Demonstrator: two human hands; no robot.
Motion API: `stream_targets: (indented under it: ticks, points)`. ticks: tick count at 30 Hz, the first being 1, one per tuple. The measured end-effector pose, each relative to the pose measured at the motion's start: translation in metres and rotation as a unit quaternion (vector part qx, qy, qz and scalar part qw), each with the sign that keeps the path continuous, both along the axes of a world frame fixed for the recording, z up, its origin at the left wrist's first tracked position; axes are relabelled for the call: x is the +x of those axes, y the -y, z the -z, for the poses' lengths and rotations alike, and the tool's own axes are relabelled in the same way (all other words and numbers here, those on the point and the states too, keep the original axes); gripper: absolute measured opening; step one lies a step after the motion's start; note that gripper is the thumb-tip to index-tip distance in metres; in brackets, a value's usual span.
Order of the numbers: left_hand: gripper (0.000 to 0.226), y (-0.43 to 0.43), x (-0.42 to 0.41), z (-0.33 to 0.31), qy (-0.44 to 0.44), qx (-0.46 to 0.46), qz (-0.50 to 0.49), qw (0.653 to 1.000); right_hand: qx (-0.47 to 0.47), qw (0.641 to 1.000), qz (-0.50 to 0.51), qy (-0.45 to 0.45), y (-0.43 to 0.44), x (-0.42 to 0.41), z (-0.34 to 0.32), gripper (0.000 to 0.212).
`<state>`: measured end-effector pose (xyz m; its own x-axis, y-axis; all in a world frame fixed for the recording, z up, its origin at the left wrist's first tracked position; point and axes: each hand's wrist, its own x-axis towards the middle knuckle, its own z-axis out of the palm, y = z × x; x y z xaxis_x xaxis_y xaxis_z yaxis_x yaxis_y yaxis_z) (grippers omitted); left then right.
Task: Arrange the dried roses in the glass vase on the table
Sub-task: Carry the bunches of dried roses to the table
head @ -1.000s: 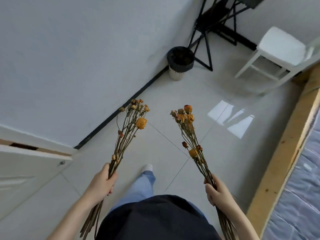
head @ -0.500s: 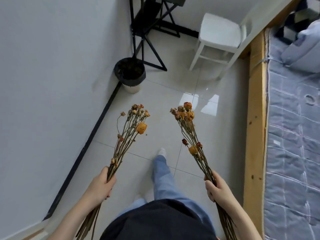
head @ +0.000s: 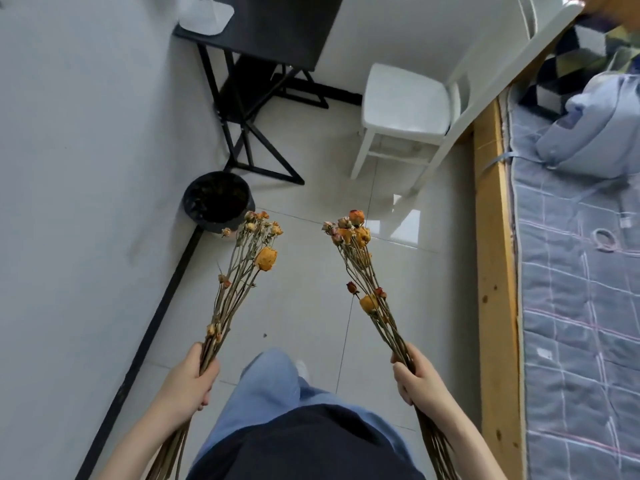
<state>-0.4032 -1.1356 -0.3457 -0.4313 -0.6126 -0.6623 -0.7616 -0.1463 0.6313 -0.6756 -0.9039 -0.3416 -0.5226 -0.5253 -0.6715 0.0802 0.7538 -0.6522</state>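
I hold two bunches of dried roses with orange and faded pink heads on long brown stems. My left hand (head: 188, 382) grips the stems of the left bunch (head: 242, 271), heads pointing up and forward. My right hand (head: 417, 377) grips the stems of the right bunch (head: 360, 271) the same way. Both bunches hang over the tiled floor, apart from each other. A black table (head: 273, 32) stands ahead against the wall, with a pale glassy object (head: 204, 13) on its near left corner, cut off by the frame edge.
A black bin (head: 218, 200) sits on the floor by the left wall. A white chair (head: 405, 98) stands ahead on the right. A wooden bed frame (head: 495, 271) with a blue mattress runs along the right side. My legs show below.
The view has swung right and forward: the table, chair and bed have come more into view. Both hands keep their grip on the bunches, held much the same.
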Motion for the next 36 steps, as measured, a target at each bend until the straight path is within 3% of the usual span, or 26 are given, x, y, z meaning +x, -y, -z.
stream_targets:
  ticks: [21, 36]
  points:
    - [0.013, 0.275, -0.315, 0.005, -0.028, -0.045, 0.102, 0.993, 0.003, 0.995, 0.098, -0.024, 0.228, -0.258, -0.003, 0.006]
    - [0.01, 0.361, -0.524, 0.012, 0.009, -0.047, 0.058, 0.997, -0.008, 1.0, 0.029, -0.008, 0.347, -0.5, 0.009, 0.006]
